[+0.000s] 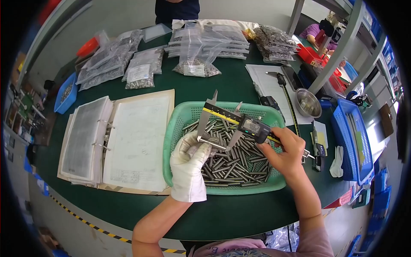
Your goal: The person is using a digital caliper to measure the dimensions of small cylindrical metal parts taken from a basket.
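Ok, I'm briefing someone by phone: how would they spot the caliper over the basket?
On the green table, find the green basket of metal pins. Above it, the bare right hand holds the digital caliper, jaws open near the gloved left hand. Unlike similar tools lying farther right, it is held up.

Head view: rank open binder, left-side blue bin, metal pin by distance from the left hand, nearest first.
1. Metal pin: held in the gloved left hand.
2. Open binder: left of the hand.
3. Blue bin: far left, beyond the binder.
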Demonstrator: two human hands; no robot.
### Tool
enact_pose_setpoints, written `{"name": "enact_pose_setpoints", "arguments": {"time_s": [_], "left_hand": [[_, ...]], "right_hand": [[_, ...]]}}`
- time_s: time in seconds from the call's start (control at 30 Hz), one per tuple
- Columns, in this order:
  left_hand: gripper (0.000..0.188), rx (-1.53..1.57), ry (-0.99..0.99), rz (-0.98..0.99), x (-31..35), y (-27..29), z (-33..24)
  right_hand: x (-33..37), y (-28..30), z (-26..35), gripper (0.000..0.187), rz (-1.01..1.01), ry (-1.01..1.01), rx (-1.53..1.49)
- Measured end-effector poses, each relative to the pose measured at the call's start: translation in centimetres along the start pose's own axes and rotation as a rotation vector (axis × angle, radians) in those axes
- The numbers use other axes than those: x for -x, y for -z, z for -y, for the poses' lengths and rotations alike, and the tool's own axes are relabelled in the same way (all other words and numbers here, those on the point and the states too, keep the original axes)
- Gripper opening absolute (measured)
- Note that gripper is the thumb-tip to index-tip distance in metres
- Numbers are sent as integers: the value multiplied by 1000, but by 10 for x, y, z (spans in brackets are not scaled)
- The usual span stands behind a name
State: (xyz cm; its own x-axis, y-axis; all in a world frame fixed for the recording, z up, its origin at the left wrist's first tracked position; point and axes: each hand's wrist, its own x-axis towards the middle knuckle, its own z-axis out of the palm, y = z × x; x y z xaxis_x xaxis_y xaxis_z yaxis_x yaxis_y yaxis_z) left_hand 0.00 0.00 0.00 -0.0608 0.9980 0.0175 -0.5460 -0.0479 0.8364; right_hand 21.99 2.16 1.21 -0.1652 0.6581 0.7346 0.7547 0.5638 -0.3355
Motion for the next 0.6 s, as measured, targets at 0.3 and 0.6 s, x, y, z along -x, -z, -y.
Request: {"name": "enact_pose_setpoints", "arguments": {"time_s": [0.3,0.6], "left_hand": [[27,-9,-30,25,-1,-9,-5],[21,-68,-3,0,0,-4,3]], "right_hand": [[-1,1,-1,36,-12,-1,80],[2,0,-2,36,-25,17,61]]}}
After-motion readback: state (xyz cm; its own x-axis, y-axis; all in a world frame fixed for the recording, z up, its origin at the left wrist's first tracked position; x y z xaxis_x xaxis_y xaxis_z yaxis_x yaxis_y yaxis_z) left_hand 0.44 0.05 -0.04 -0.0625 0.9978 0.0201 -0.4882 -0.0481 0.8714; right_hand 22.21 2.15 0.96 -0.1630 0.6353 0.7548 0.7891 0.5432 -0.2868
